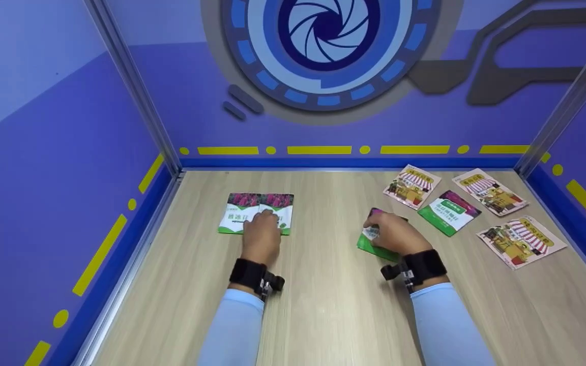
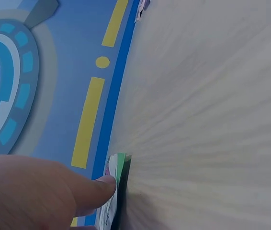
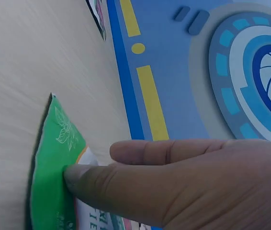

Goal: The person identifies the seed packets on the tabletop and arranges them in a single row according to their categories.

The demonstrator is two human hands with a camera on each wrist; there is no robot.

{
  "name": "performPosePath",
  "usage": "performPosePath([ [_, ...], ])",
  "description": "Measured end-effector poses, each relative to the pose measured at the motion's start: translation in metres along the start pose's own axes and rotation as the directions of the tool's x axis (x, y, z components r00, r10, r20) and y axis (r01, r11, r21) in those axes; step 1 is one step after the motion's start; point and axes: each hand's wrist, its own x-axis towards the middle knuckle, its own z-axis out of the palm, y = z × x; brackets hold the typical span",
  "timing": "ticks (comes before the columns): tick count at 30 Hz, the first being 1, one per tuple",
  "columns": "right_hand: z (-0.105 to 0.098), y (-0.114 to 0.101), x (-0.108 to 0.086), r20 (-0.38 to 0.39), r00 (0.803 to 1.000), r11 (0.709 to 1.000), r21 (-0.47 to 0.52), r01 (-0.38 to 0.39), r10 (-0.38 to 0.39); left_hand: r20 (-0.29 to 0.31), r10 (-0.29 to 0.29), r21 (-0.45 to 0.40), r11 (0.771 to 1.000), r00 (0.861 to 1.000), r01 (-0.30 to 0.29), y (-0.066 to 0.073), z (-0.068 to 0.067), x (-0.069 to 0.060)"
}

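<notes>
Two white-and-green flower seed packets lie side by side at the left, the left one [image 1: 234, 213] and the right one [image 1: 284, 203]. My left hand [image 1: 262, 236] holds the right one, and its thumb [image 2: 99, 189] rests at the packet's slightly raised edge [image 2: 122, 165]. My right hand [image 1: 397, 234] grips another green flower seed packet [image 1: 372, 246] right of the middle. In the right wrist view the thumb presses on that packet's green face [image 3: 54, 158], while the index finger stretches beyond it. Other fingertips of both hands are hidden.
Right of my right hand lies a green flower packet [image 1: 448, 213]. Around it are three pink packets with a market-stall picture: one behind [image 1: 412, 186], one at back right [image 1: 491, 192] and one nearer [image 1: 522, 241]. Blue walls [image 1: 323, 137] enclose the wooden table [image 1: 318, 300].
</notes>
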Motion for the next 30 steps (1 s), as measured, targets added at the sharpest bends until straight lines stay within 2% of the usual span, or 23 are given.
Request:
performPosePath([
  [5, -0.010, 0.002, -0.004, 0.017, 0.998, 0.996, 0.075, -0.058, 0.057, 0.038, 0.010, -0.008, 1.000, 0.999, -0.009, 0.004, -0.002, 0.001],
  [9, -0.024, 0.017, -0.015, -0.010, 0.995, 0.989, 0.106, -0.100, 0.102, 0.093, 0.025, -0.061, 0.998, 0.995, -0.019, 0.009, -0.005, 0.002],
  [12, -0.031, 0.030, -0.023, 0.001, 0.994, 0.989, 0.099, -0.111, 0.112, 0.105, 0.031, -0.090, 0.996, 0.994, -0.022, 0.011, -0.006, 0.002],
  [17, -0.032, 0.042, -0.028, 0.036, 0.997, 0.994, 0.074, -0.076, 0.073, 0.098, 0.021, -0.066, 0.998, 0.995, -0.014, 0.008, -0.003, 0.002],
  [20, -0.028, 0.038, -0.027, 0.043, 0.995, 0.995, 0.044, -0.087, 0.085, 0.098, 0.016, -0.063, 0.998, 0.995, -0.009, 0.007, 0.000, 0.002],
  [24, -0.021, 0.026, -0.023, 0.043, 0.989, 0.990, -0.001, -0.139, 0.139, 0.102, 0.012, -0.066, 0.998, 0.995, -0.005, 0.007, 0.001, 0.002],
  [30, -0.011, 0.014, -0.016, 0.010, 0.995, 0.993, -0.055, -0.103, 0.104, 0.093, 0.018, -0.051, 0.999, 0.996, -0.014, 0.009, 0.000, -0.001],
])
